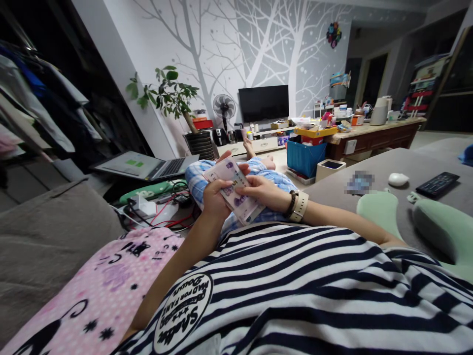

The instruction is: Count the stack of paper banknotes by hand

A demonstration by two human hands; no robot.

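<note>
A small stack of purple-and-white banknotes (238,203), marked with a 5, is held over my lap. My left hand (217,198) grips the stack from its left side, thumb on top and fingers behind it. From the right, my right hand (266,192) pinches the notes with thumb and fingers. A pale watch (300,206) and a dark beaded bracelet (291,204) circle my right wrist. Under the notes lie blue checked trousers (199,180) on my legs. How many notes there are cannot be made out.
To the left an open laptop (148,166) stands above tangled cables (173,209) and a white power adapter (142,206). On the grey sofa at right lie a remote control (438,184), a white mouse-shaped object (398,179) and a green neck pillow (439,222). A blue bin (306,159) stands ahead.
</note>
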